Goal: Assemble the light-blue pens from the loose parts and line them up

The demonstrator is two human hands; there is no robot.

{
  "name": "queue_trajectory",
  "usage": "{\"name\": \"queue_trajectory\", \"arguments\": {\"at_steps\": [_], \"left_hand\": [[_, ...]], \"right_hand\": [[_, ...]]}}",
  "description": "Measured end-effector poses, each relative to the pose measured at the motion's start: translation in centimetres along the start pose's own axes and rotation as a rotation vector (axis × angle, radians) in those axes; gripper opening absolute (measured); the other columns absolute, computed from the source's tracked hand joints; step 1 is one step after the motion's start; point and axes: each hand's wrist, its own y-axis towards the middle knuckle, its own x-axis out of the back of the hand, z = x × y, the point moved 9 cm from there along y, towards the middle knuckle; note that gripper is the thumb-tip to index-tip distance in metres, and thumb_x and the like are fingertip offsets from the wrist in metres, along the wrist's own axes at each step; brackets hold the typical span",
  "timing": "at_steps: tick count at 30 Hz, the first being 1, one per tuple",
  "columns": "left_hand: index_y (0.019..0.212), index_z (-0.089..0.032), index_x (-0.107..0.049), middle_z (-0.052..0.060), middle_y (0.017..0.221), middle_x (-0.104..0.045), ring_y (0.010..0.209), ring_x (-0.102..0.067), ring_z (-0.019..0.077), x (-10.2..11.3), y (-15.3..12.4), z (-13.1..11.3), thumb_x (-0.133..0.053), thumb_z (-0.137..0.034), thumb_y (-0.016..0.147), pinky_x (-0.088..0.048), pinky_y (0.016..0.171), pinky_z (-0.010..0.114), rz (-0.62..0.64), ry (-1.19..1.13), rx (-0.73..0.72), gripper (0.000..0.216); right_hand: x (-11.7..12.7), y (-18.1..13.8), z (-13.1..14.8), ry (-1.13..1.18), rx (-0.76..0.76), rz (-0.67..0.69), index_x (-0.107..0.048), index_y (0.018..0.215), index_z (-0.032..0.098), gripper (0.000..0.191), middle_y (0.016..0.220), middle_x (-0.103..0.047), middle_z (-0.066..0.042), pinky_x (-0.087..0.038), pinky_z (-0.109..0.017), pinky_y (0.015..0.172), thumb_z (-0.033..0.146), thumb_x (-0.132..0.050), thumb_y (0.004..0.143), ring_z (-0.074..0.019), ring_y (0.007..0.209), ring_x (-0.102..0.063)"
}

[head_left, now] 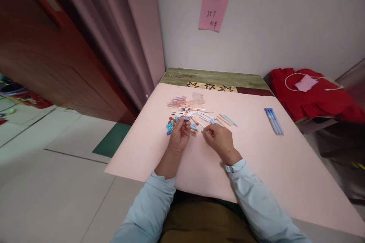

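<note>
My left hand [180, 136] is closed, palm up, around a blue pen barrel [182, 118] held near the fingertips. To its right, my right hand [221, 136] pinches a thin white pen refill [202, 125] just above the table; its far end points toward the pile. Beyond both hands lies a loose pile of white refills [196, 113] with dark tips. Small blue and brown pen parts [171, 125] are heaped left of my left hand. Several blue and orange pen barrels [228, 119] rest beyond my right hand.
Clear and pinkish plastic tubes [185, 101] lie at the back of the pale-pink-covered table [137, 159]. Several blue pens [274, 121] lie side by side on the right. Red cloth [308, 102] sits beyond the right edge. A wooden door [71, 64] and curtain stand left.
</note>
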Motion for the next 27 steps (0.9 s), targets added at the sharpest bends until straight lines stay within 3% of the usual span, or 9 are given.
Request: {"name": "queue_trajectory", "arguments": {"at_steps": [5,12,15,17,21,27], "left_hand": [[0.083,-0.012,-0.066,0.004,0.082,-0.069,0.064,-0.063,0.0044,-0.1,0.0,-0.1,-0.063,-0.013,0.09,-0.052,0.056,0.009,0.006,0.037,-0.011,0.008],[0.084,-0.012,-0.066,0.003,0.08,-0.069,0.062,-0.063,0.0042,-0.2,0.0,0.3,-0.065,-0.012,0.088,-0.052,0.055,0.009,0.026,0.073,0.006,0.004],[0.086,-0.012,-0.066,0.003,0.081,-0.07,0.062,-0.063,0.0043,-0.2,0.0,0.4,-0.067,-0.012,0.086,-0.052,0.055,0.01,0.034,0.089,0.004,0.001],[0.086,-0.012,-0.066,0.003,0.08,-0.07,0.061,-0.064,0.0046,-0.2,-0.1,0.6,-0.068,-0.012,0.084,-0.053,0.055,0.011,0.043,0.118,0.014,0.003],[0.085,-0.011,-0.065,0.003,0.078,-0.07,0.061,-0.064,0.0058,-0.4,-0.1,1.4,-0.071,-0.014,0.083,-0.053,0.056,0.012,0.09,0.199,0.065,0.006],[0.091,-0.011,-0.064,0.005,0.083,-0.071,0.063,-0.065,0.0069,-0.7,-0.3,1.9,-0.075,-0.015,0.079,-0.054,0.058,0.014,0.138,0.259,0.086,0.017]], "right_hand": [[-1.5,-0.2,0.4,-0.114,0.029,0.089,-0.072,0.087,0.024,0.015,0.085,-0.072,-0.002,-0.033,-0.025,0.063,0.035,-0.063,0.086,-0.0166,0.079,-0.063],[-1.5,-0.6,1.1,-0.118,0.085,0.022,-0.07,0.081,0.022,0.017,0.082,-0.072,-0.003,-0.033,-0.025,0.061,0.029,-0.057,0.088,-0.0157,0.074,-0.063],[0.1,-0.5,0.4,0.08,0.015,-0.125,-0.069,0.079,0.021,0.017,0.074,-0.07,-0.002,-0.038,-0.025,0.064,0.031,-0.058,0.086,-0.0153,0.069,-0.062],[0.9,-0.5,-0.5,0.356,-0.073,-0.199,-0.068,0.08,0.02,0.019,0.069,-0.068,-0.001,-0.043,-0.025,0.063,0.036,-0.059,0.086,-0.0145,0.063,-0.062],[0.2,-0.3,-1.3,0.926,-0.205,-0.173,-0.064,0.083,0.019,0.026,0.066,-0.067,-0.001,-0.049,-0.025,0.057,0.045,-0.067,0.081,-0.0155,0.06,-0.065],[-0.3,-0.1,-0.3,1.086,-0.141,-0.113,-0.065,0.083,0.019,0.023,0.069,-0.068,0.0,-0.055,-0.027,0.064,0.038,-0.075,0.075,-0.0148,0.063,-0.067]]}}
